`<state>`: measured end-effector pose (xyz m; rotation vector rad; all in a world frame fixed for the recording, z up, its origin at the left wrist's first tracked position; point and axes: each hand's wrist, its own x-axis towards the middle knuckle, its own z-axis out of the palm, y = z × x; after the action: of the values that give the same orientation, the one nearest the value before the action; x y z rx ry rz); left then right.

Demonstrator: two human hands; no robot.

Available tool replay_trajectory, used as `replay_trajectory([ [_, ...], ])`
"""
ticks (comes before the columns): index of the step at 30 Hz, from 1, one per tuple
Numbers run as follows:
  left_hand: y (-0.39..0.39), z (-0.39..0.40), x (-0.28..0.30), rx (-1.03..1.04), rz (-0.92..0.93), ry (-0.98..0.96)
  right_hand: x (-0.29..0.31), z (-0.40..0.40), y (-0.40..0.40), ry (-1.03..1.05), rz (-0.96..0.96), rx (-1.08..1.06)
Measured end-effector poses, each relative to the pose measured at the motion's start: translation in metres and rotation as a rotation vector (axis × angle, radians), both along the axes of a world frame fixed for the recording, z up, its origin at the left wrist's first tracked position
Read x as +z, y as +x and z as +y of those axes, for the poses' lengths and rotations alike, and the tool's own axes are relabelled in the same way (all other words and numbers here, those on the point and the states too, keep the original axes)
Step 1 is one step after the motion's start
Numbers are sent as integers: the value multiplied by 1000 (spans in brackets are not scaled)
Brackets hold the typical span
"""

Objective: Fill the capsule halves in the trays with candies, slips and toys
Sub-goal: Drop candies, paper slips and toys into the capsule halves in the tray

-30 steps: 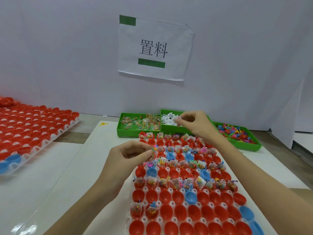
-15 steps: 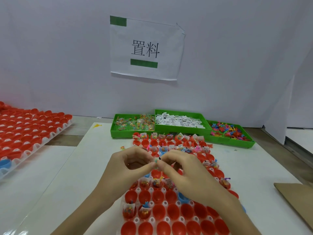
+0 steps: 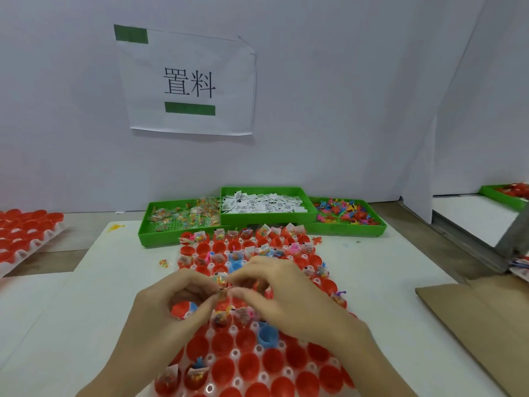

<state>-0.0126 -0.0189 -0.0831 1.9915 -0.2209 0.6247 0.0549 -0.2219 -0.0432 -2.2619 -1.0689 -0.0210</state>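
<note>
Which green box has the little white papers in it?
The middle green box, the one sitting a bit farther back. It is full of white paper slips. The left box holds clear candy packets, and the right box holds colourful toys.

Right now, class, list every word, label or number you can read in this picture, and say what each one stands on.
"置料": printed in black on the white paper sign fixed to the wall, between two green bars.
White slips in the middle green tray: dark printed marks, too small to read.
Candy packets in the left green tray: any print too small to read.
No other text shows.
</note>
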Motion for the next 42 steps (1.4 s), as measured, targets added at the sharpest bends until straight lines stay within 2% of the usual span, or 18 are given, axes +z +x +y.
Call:
replay_trajectory([
  [3, 1, 4, 0, 20, 31, -19, 15, -19, 35, 168, 3, -165],
  [5, 2, 6, -1, 11, 49, -35, 23, -29, 76, 201, -5, -318],
  [11, 1, 9, 2, 7, 80, -61, 14, -70, 207, -62, -15, -759],
  [19, 4, 17, -1, 7, 74, -62, -17, -72, 258, -379, -26, -739],
  [25, 6, 20, 0, 25, 64, -67, -19, -62, 266, -439, -30, -767],
  [32, 5, 18, 0, 36, 74, -54, -26, -70, 266, -317, 58, -742],
  [42, 5, 17, 5, 24, 68, -99, -15, -98, 233, 340, 151, -807],
])
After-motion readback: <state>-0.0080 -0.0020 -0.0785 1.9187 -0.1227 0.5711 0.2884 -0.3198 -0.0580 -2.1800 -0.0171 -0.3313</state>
